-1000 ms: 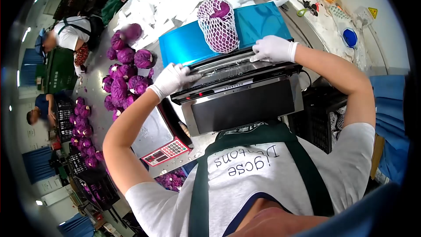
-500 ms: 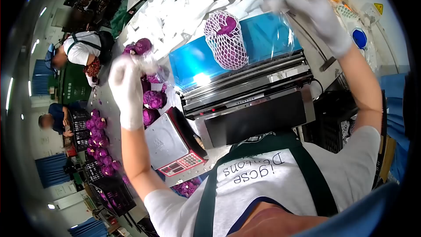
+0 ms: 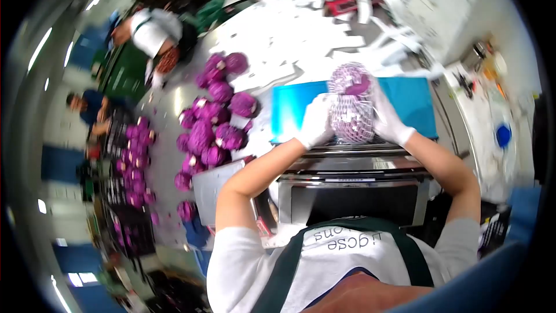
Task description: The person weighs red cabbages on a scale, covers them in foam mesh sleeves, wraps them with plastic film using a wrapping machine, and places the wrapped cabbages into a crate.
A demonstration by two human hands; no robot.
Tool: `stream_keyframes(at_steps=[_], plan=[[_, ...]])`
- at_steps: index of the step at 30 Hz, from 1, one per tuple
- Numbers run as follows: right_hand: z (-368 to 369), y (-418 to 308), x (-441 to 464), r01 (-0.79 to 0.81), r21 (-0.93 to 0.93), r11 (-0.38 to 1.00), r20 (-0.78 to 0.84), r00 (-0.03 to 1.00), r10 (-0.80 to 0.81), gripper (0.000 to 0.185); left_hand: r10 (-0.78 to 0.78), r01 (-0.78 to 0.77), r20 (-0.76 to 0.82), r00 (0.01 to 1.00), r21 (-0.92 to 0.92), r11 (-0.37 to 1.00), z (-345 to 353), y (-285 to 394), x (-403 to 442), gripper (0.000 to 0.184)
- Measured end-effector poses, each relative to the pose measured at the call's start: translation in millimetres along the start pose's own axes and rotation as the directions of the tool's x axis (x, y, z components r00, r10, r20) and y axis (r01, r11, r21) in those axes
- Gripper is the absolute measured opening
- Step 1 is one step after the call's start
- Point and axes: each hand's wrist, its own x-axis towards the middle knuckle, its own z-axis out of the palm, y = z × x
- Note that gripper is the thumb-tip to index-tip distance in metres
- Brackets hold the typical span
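Observation:
A purple cabbage in white foam netting [image 3: 352,117] lies on the blue panel [image 3: 408,101] behind the black and silver sealing machine [image 3: 359,197]. My left hand [image 3: 318,120], in a white glove, wraps round its left side. Against its right side is my right hand [image 3: 389,117], also gloved, with the fingers pointing away from me. Glare on the netting looks like clear film over it. Both thumbs are hard to make out because of the blur.
Loose purple cabbages [image 3: 201,134] lie left of the machine, near a scale [image 3: 217,182]. White foam strips [image 3: 278,40] cover the far table. A co-worker [image 3: 153,32] bends at the far left, another [image 3: 92,107] stands beyond. Right: a side counter [image 3: 478,133].
Both hands have come from wide apart, off the machine, to the two sides of the netted cabbage. The plastic film no longer hangs from my left hand. The view has turned.

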Motion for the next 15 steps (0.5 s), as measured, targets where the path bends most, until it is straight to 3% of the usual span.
stream_keyframes(at_steps=[2,4,6,7,8,9,10,11,12,13,14,15], plan=[[0,-6,-4,-0.007,0.099,0.995,-0.034,0.999,0.011,0.085,-0.058,0.05,-0.055,0.997,-0.127,0.991,-2,4,-11,0.037],[-17,-40,0,-0.065,0.106,0.992,0.034,0.998,0.061,0.084,0.06,-0.06,0.015,0.998,0.004,0.998,-6,12,-18,0.039],[-38,-67,-3,0.092,-0.168,0.982,0.23,0.972,-0.052,0.082,-0.033,0.023,-0.097,0.995,-0.102,0.994,-57,59,-36,0.04],[-41,-92,-11,-0.071,0.002,0.997,0.287,0.956,0.068,0.08,-0.036,0.026,-0.129,0.991,-0.075,0.997,-57,57,-47,0.041],[-43,-115,-22,-0.247,0.155,0.957,0.359,0.916,0.179,0.078,-0.066,0.052,-0.038,0.997,-0.284,0.957,-67,67,-62,0.034],[-46,-126,-35,-0.149,0.072,0.986,0.391,0.914,0.109,0.076,-0.095,0.109,0.053,0.994,-0.474,0.874,-78,78,-76,0.028],[-47,-153,-46,-0.413,0.254,0.875,0.497,0.831,0.248,0.081,-0.074,0.201,0.262,0.962,-0.502,0.841,-116,115,-92,0.025],[-47,-166,-65,-0.456,0.251,0.854,0.578,0.778,0.245,0.08,-0.079,0.398,0.445,0.892,-0.693,0.601,-110,121,-116,0.026],[-46,-176,-83,-0.496,0.247,0.833,0.651,0.721,0.237,0.08,-0.08,0.603,0.611,0.788,-0.738,0.303,-104,127,-140,0.029],[-42,-185,-97,-0.562,0.307,0.768,0.709,0.674,0.21,0.076,0.045,0.576,0.617,0.785,-0.756,0.31,-110,131,-156,0.032],[-39,-182,-113,-0.723,0.298,0.624,0.808,0.539,0.239,0.07,0.168,0.546,0.611,0.774,-0.778,0.311,-112,136,-172,0.035],[-30,-161,-135,-0.67,0.216,0.71,0.849,0.488,0.202,0.066,0.191,0.724,0.752,0.632,-0.66,0.201,-103,132,-190,0.043]])
